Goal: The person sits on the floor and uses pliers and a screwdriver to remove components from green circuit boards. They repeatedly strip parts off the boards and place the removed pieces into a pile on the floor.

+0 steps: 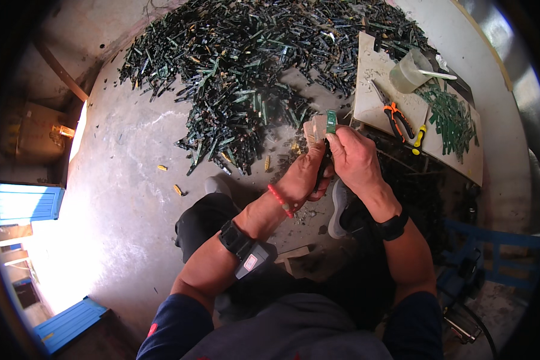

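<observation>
Close together in front of me, both hands are raised above the floor. Between the thumb and fingers of my right hand (355,155) is a small green circuit board strip (331,122), held upright. My left hand (303,178) is closed just beside it, with its thumb up. Pale tan, tape-like pieces (315,129) show at the left fingertips, touching or nearly touching the strip. A dark, narrow thing shows between the two palms; its kind is hidden by the fingers.
A large heap of dark green strips (240,90) covers the floor ahead. On a low board (372,108) at the right stand a translucent jug (409,71), orange-handled pliers (396,117), a yellow-handled tool (419,139) and a pile of green strips (449,117). Yellow bits (178,190) lie on the floor.
</observation>
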Demonstrator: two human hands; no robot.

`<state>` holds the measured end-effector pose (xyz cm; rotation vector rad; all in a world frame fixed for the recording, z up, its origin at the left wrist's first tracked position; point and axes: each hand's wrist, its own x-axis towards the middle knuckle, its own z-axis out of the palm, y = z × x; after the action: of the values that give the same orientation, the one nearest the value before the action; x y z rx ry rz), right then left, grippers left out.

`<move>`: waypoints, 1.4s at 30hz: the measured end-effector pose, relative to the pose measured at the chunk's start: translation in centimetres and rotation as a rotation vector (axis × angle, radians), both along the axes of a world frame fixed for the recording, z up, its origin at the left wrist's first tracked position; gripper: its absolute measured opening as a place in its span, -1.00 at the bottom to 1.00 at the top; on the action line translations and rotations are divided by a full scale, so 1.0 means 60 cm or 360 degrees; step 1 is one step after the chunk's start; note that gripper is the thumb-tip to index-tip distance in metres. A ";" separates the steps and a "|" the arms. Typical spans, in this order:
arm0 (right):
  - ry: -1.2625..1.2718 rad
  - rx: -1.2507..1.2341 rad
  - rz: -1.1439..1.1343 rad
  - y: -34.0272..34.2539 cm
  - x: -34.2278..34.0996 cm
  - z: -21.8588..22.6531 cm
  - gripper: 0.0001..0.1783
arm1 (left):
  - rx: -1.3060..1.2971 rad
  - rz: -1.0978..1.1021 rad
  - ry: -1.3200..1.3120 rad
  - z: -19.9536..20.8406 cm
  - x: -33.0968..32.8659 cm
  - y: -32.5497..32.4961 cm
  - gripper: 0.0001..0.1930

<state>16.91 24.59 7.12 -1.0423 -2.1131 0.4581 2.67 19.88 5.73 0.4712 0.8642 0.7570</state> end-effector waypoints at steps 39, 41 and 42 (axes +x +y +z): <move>0.1502 -0.1699 0.0197 0.025 0.013 -0.003 -0.40 | -0.0032 0.0172 -0.0086 0.004 -0.021 0.005 -0.47; 0.1216 -0.1948 0.0208 0.027 0.022 0.001 -0.38 | -0.0010 0.0195 -0.0089 0.002 -0.022 0.004 -0.48; 0.1134 -0.1951 0.0232 0.025 0.019 0.004 -0.39 | -0.0011 0.0213 -0.0084 0.001 -0.021 0.004 -0.49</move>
<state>18.07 26.11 7.39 -1.0522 -1.1385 1.9948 1.39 20.12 5.77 0.3884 0.8551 0.8851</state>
